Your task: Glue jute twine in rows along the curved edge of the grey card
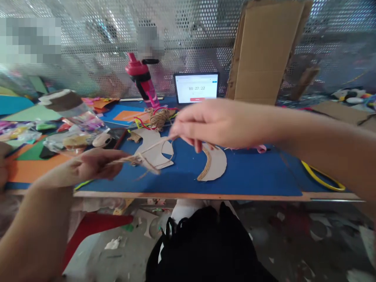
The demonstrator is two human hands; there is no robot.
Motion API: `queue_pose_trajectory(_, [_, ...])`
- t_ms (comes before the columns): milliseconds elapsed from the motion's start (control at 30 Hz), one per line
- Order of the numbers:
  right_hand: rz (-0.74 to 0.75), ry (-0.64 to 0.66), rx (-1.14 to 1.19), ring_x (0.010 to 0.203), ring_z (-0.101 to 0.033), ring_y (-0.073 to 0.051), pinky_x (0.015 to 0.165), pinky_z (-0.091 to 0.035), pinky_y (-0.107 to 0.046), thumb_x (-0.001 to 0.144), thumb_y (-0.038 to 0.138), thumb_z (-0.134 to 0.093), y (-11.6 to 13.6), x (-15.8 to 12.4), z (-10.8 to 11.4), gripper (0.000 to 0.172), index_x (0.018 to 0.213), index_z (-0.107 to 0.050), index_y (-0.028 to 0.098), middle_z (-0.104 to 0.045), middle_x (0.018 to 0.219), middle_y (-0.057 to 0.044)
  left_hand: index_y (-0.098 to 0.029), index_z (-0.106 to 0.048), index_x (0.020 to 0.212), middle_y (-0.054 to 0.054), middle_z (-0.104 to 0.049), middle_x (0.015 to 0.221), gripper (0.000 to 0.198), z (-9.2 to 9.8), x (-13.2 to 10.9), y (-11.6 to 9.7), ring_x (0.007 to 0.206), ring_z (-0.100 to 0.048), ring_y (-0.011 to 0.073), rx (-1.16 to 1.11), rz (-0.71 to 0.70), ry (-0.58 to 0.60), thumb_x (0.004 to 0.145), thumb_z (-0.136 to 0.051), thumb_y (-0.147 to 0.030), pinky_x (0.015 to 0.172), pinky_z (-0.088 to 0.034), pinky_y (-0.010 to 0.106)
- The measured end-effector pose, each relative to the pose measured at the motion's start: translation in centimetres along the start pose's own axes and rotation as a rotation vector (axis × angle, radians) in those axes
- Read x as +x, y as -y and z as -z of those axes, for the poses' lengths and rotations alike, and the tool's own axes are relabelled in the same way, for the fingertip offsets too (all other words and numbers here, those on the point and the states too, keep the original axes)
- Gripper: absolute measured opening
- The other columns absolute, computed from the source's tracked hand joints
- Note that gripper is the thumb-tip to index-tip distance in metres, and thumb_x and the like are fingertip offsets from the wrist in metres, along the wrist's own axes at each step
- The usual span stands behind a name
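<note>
Blue board's edge (pixel 188 194) runs below twine (pixel 141 153), left hand (pixel 82 168), right hand (pixel 220 123).

Thin pale jute twine (pixel 147 149), nearly straight, frayed near the left hand (pixel 85 168), pinched by the right hand (pixel 211 125)

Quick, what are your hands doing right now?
Left hand: closed, pinching a thin tan jute twine strand.
Right hand: closed, pinching that strand's other end.
</note>
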State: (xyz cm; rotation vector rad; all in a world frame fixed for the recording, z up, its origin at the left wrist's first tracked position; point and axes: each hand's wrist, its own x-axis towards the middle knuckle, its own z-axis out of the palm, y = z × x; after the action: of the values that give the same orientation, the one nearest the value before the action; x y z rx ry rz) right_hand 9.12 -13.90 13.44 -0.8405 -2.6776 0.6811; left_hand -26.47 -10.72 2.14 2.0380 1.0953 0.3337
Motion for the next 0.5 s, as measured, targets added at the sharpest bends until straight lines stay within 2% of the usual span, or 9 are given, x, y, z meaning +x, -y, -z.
queue_pose_trajectory(67, [-0.027,0.006,-0.121,0.062,-0.053,-0.006,0.057,-0.038,-0.019,0.096,0.025,-0.04,-1.7,-1.9,-1.5,0.033,0.071,-0.057,0.015,-0.059,0.07,0.002,-0.042,-0.064,0.103,-0.005,-0.067,0.062,0.052,1.6,-0.6,1.1,0.054,-0.059,0.0137,0.091,0.093,-0.053,0.078,-0.034,-0.077,0.055,-0.048,0.029])
queue_pose_trajectory(133, [-0.116,0.068,-0.249,0.058,-0.05,-0.009,0.053,-0.033,-0.023,0.096,0.029,-0.04,-3.1,-3.1,-3.4,0.033,0.07,-0.056,0.016,-0.058,0.067,0.0,-0.041,-0.066,0.093,-0.008,-0.071,0.082,0.039,2.3,-0.3,0.5,0.077,-0.065,0.0193,0.39,0.167,-0.243,0.074,-0.049,-0.07,0.075,-0.05,0.039])
queue_pose_trajectory(200, [-0.141,0.128,-0.347,0.059,-0.051,-0.012,0.054,-0.031,-0.027,0.096,0.028,-0.038,-4.0,-3.7,-5.5,0.031,0.075,-0.059,0.017,-0.06,0.069,-0.002,-0.037,-0.066,0.092,-0.007,-0.069,0.102,0.042,1.5,0.7,-1.6,0.097,-0.062,0.026,0.643,0.158,-0.445,0.067,-0.055,-0.07,0.09,-0.044,0.046])
queue_pose_trajectory(267, [-0.062,0.15,-0.401,0.067,-0.055,-0.015,0.057,-0.031,-0.029,0.096,0.026,-0.037,-4.5,-4.0,-7.6,0.03,0.082,-0.061,0.016,-0.063,0.075,-0.005,-0.035,-0.064,0.101,-0.004,-0.068,0.104,0.04,-0.9,2.4,-4.5,0.098,-0.062,0.025,0.65,0.068,-0.545,0.076,-0.051,-0.063,0.089,-0.046,0.042])
queue_pose_trajectory(300, [-0.032,0.152,-0.407,0.071,-0.056,-0.016,0.057,-0.029,-0.029,0.097,0.026,-0.036,-4.5,-4.1,-8.4,0.03,0.085,-0.061,0.016,-0.064,0.078,-0.006,-0.034,-0.064,0.102,-0.004,-0.069,0.103,0.035,-2.6,3.4,-6.0,0.096,-0.063,0.0224,0.551,-0.028,-0.481,0.079,-0.051,-0.058,0.087,-0.047,0.037])
queue_pose_trajectory(333, [-0.018,0.148,-0.406,0.072,-0.057,-0.017,0.056,-0.028,-0.029,0.097,0.027,-0.035,-4.6,-4.3,-9.1,0.03,0.088,-0.061,0.016,-0.065,0.079,-0.006,-0.033,-0.062,0.105,-0.003,-0.068,0.107,0.032,-4.4,4.5,-7.3,0.098,-0.063,0.0203,0.421,-0.117,-0.313,0.081,-0.054,-0.052,0.088,-0.047,0.033])
queue_pose_trajectory(400, [-0.043,0.119,-0.375,0.068,-0.055,-0.016,0.053,-0.023,-0.029,0.097,0.03,-0.033,-4.7,-4.7,-9.9,0.03,0.09,-0.06,0.017,-0.064,0.075,-0.004,-0.033,-0.053,0.123,-0.001,-0.066,0.115,0.047,-8.2,6.7,-9.4,0.103,-0.062,0.0179,0.206,-0.229,0.025,0.08,-0.063,-0.048,0.089,-0.048,0.027])
queue_pose_trajectory(433, [-0.07,0.093,-0.342,0.064,-0.054,-0.015,0.052,-0.022,-0.029,0.097,0.031,-0.033,-4.7,-5.0,-10.0,0.03,0.089,-0.059,0.017,-0.062,0.072,-0.003,-0.03,-0.053,0.123,0.0,-0.067,0.111,0.047,-9.8,7.6,-10.1,0.097,-0.063,0.0164,0.131,-0.257,0.118,0.08,-0.065,-0.045,0.085,-0.048,0.025])
queue_pose_trajectory(500, [-0.138,0.038,-0.236,0.058,-0.049,-0.014,0.052,-0.022,-0.029,0.096,0.032,-0.032,-5.0,-5.8,-9.8,0.032,0.082,-0.056,0.018,-0.057,0.065,-0.001,-0.025,-0.063,0.103,0.0,-0.069,0.084,0.022,-12.0,8.9,-10.9,0.072,-0.063,0.0122,0.061,-0.29,0.236,0.087,-0.057,-0.038,0.065,-0.047,0.021])
